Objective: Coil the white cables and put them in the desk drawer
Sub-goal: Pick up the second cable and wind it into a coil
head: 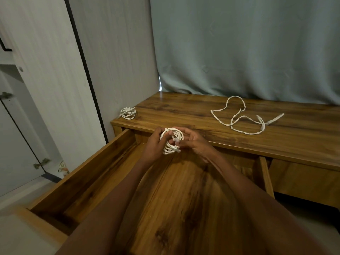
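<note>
Both hands hold one coiled white cable (172, 139) above the back of the open wooden drawer (103, 162). My left hand (153, 146) grips the coil's left side. My right hand (195, 142) pinches its right side near a plug end. A second coiled white cable (127, 112) lies on the desk's far left corner. A loose, uncoiled white cable (244, 116) sprawls in loops on the desk top to the right.
The wooden desk (184, 115) stands against a grey-green curtain (239, 43) at the back. A pale cabinet with hinged doors (46, 70) rises on the left. A second, shut drawer front (303, 179) is on the right.
</note>
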`<state>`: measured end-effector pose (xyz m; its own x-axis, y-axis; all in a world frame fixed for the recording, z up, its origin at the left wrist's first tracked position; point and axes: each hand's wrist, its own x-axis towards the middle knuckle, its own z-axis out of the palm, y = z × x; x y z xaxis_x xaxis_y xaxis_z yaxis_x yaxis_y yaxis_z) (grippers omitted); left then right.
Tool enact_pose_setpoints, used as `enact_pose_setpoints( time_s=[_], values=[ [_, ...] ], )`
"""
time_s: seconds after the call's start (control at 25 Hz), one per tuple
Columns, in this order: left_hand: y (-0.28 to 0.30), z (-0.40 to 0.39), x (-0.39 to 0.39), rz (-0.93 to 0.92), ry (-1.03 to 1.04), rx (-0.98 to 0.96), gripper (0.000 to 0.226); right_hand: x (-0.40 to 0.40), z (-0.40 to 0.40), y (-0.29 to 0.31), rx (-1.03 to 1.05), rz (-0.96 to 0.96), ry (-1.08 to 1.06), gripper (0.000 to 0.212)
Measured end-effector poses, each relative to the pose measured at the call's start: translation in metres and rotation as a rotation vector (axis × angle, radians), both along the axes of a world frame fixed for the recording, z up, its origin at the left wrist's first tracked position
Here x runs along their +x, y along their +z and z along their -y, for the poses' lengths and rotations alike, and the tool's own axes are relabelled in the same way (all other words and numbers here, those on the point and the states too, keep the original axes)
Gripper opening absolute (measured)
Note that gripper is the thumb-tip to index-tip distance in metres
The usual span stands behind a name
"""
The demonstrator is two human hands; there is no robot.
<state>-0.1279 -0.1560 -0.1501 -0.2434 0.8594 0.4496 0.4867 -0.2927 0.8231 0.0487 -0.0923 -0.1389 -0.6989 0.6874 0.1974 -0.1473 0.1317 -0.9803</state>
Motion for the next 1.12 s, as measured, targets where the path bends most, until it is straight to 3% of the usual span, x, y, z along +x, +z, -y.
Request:
enact_pose_setpoints(
  time_s=[0.08,0.24,0.44,0.76,1.0,1.12],
  values=[
    [0.001,-0.001,-0.002,0.096,-0.031,-0.036,0.023,-0.001,0.001,0.001,0.193,0.061,-0.085,0.055],
    [-0.001,-0.004,-0.003,-0.007,-0.096,-0.096,0.022,-0.002,0.001,-0.010,0.987,0.389,-0.407,0.048],
    [0.000,-0.005,0.001,-0.004,-0.135,-0.128,0.037,-0.008,-0.002,-0.018,1.376,0.445,-0.621,0.051],
    [0.003,0.000,0.003,0.346,-0.130,-0.261,0.042,-0.020,0.007,-0.018,1.388,0.233,-0.680,0.025],
    [0.017,0.003,0.012,0.293,-0.129,-0.311,0.056,-0.016,0.010,-0.017,1.115,0.141,-0.666,0.028],
    [0.015,0.005,0.015,0.206,-0.171,-0.260,0.049,-0.015,0.008,-0.012,0.914,0.154,-0.681,0.033]
  ],
)
